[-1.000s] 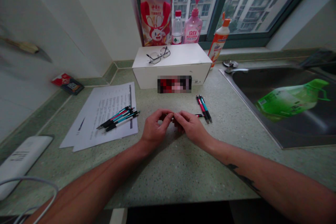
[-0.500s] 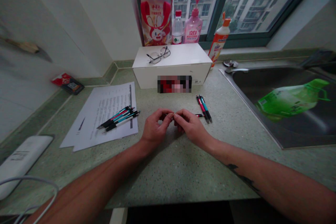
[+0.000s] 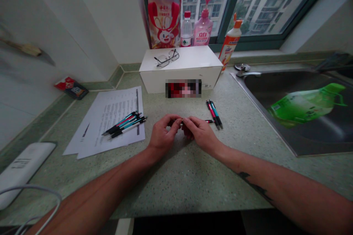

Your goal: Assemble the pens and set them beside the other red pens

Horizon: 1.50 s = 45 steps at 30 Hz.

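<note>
My left hand (image 3: 164, 131) and my right hand (image 3: 200, 131) meet fingertip to fingertip over the counter (image 3: 176, 180). Both are closed in a pinch on something small, mostly covered by the fingers, too small to name. Just beyond my right hand, two pens (image 3: 214, 114), one red and one blue with black grips, lie side by side. A short dark and red piece (image 3: 209, 121) shows between that hand and those pens. To the left, several click pens (image 3: 125, 125) in blue, red and white rest on printed paper sheets (image 3: 110, 99).
A white box (image 3: 180, 69) stands behind my hands, with eyeglasses (image 3: 167, 58) on top. At right is the sink (image 3: 264, 139) holding a green jug (image 3: 306, 104). A white device (image 3: 24, 170) and a cable (image 3: 30, 187) lie at left. An orange-capped bottle (image 3: 230, 46) leans beside the box.
My right hand's fingers have shifted slightly at the pinch, with the thumb and forefinger a little lower. My left hand and the things on the counter look unmoved.
</note>
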Tool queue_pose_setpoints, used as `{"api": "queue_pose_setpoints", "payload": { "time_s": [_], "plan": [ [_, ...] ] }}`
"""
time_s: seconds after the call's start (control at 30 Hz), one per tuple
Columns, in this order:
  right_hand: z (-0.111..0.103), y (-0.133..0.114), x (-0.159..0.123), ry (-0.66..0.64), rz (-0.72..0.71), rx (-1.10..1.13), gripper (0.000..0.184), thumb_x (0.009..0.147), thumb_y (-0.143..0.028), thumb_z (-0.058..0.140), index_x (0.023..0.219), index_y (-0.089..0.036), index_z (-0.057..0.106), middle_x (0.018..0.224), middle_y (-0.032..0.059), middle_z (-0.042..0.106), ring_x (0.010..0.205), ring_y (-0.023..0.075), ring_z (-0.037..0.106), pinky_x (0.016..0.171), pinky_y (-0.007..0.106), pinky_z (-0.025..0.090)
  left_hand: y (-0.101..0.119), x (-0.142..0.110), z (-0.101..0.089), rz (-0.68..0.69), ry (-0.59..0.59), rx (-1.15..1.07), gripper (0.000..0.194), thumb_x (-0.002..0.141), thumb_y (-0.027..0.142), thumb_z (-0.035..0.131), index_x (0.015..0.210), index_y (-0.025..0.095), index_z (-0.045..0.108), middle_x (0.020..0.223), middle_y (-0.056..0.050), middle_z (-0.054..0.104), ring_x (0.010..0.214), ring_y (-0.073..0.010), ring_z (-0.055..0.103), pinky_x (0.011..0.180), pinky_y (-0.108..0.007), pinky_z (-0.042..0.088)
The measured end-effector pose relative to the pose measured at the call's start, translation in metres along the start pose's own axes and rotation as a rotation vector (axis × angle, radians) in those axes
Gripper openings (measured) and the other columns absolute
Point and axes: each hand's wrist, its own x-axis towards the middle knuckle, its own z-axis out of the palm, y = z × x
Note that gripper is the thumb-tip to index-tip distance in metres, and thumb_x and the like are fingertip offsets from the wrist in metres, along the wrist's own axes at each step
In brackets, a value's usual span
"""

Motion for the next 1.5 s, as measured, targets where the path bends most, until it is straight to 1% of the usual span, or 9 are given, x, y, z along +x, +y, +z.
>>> {"api": "queue_pose_setpoints", "payload": {
  "time_s": [0.17,0.27,0.37,0.5,0.67,1.03,1.2,1.33,1.5],
  "plan": [
    [0.0000,-0.0009,0.0000,-0.017,0.017,0.034,0.055,0.088,-0.070,0.050,0.068,-0.020,0.057,0.060,-0.0003,0.054,0.054,0.0127,0.050,0.053,0.028,0.040,-0.0006,-0.0006,0.0001,0.009,0.005,0.001,0.016,0.093,0.030,0.059,0.090,0.018,0.068,0.075,-0.001,0.069,0.067,-0.0142,0.063,0.067,-0.027,0.050],
    [0.0006,-0.0001,0.0000,-0.011,0.031,0.044,0.055,0.087,-0.071,0.050,0.068,-0.020,0.057,0.060,-0.0002,0.054,0.054,0.0127,0.050,0.052,0.027,0.039,-0.0007,-0.0004,0.0004,0.006,0.002,0.002,0.016,0.092,0.031,0.059,0.091,0.017,0.068,0.076,-0.001,0.069,0.067,-0.0140,0.063,0.066,-0.026,0.050],
    [0.0006,0.0000,-0.0007,0.004,0.027,0.043,0.051,0.087,-0.068,0.052,0.073,-0.020,0.057,0.064,-0.0002,0.056,0.055,0.0126,0.051,0.051,0.027,0.039,-0.0010,-0.0001,0.0006,0.006,0.006,0.006,0.017,0.092,0.031,0.059,0.091,0.017,0.068,0.078,-0.002,0.070,0.068,-0.0141,0.063,0.066,-0.026,0.050],
    [-0.0005,-0.0013,-0.0018,0.013,-0.010,-0.001,0.041,0.086,-0.060,0.058,0.080,-0.020,0.057,0.067,-0.0013,0.057,0.056,0.0123,0.051,0.052,0.027,0.041,-0.0016,-0.0001,0.0006,0.002,0.015,0.002,0.015,0.092,0.030,0.059,0.091,0.017,0.068,0.077,-0.002,0.070,0.068,-0.0143,0.063,0.066,-0.027,0.050],
    [-0.0007,-0.0013,-0.0016,0.016,-0.027,-0.019,0.036,0.088,-0.055,0.057,0.083,-0.020,0.058,0.068,-0.0014,0.057,0.056,0.0124,0.051,0.052,0.027,0.041,-0.0022,-0.0006,0.0007,-0.008,0.016,-0.001,0.015,0.092,0.030,0.060,0.091,0.017,0.068,0.076,-0.001,0.070,0.068,-0.0142,0.063,0.066,-0.026,0.050],
    [0.0005,0.0004,0.0007,-0.010,0.012,0.059,0.056,0.086,-0.073,0.052,0.066,-0.020,0.057,0.059,-0.0008,0.053,0.052,0.0123,0.048,0.051,0.027,0.039,-0.0007,0.0001,0.0005,-0.013,0.008,-0.015,0.016,0.093,0.031,0.059,0.091,0.017,0.067,0.075,-0.001,0.069,0.065,-0.0136,0.063,0.065,-0.026,0.050],
    [0.0007,0.0002,0.0012,-0.016,0.019,0.080,0.059,0.086,-0.075,0.050,0.063,-0.020,0.055,0.056,-0.0009,0.052,0.051,0.0123,0.047,0.051,0.027,0.038,-0.0012,0.0001,0.0007,-0.020,0.004,-0.018,0.016,0.093,0.030,0.059,0.091,0.017,0.067,0.074,-0.001,0.068,0.065,-0.0133,0.062,0.065,-0.026,0.050],
    [0.0004,-0.0007,0.0012,-0.002,0.024,0.067,0.056,0.085,-0.074,0.052,0.069,-0.021,0.056,0.062,-0.0006,0.055,0.054,0.0125,0.050,0.051,0.027,0.039,-0.0033,-0.0002,0.0010,-0.017,0.010,-0.020,0.015,0.092,0.031,0.059,0.091,0.018,0.068,0.077,-0.001,0.070,0.068,-0.0141,0.063,0.066,-0.027,0.050],
    [-0.0003,-0.0019,-0.0004,0.028,0.001,0.029,0.044,0.085,-0.064,0.060,0.078,-0.021,0.056,0.067,-0.0018,0.057,0.054,0.0117,0.050,0.051,0.026,0.041,-0.0043,0.0002,0.0005,-0.029,0.016,-0.015,0.014,0.092,0.030,0.060,0.092,0.018,0.068,0.078,-0.002,0.071,0.070,-0.0148,0.064,0.067,-0.027,0.051]
  ]
}}
